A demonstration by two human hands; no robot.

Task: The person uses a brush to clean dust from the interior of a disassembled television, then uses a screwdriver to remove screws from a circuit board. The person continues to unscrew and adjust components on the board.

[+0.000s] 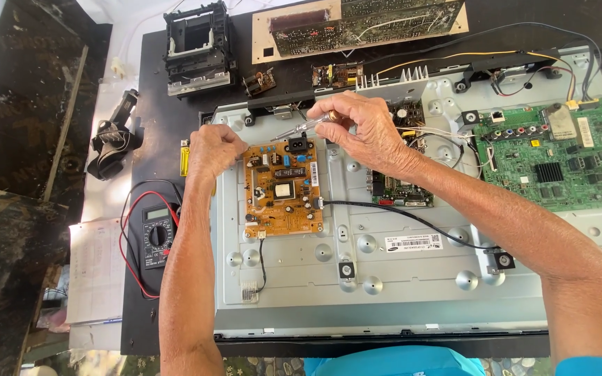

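Black desk [149, 139]: grey chassis [412, 278] lying flat. Orange board [283, 188] mounted at chassis left. Left hand [212, 150], fingers curled, resting at board's upper-left corner. Right hand [360, 129], fingers pinching screwdriver [301, 129] above board's top edge. Risk: tip slipping, gouging components.

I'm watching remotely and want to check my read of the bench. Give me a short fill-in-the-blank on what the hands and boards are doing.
1. The right hand holds a slim ____ above the orange circuit board.
2. The left hand rests at that board's ____ edge.
3. The green circuit board lies to the ____ of the orange one.
4. The multimeter has red and ____ leads.

Missing words: screwdriver; left; right; black
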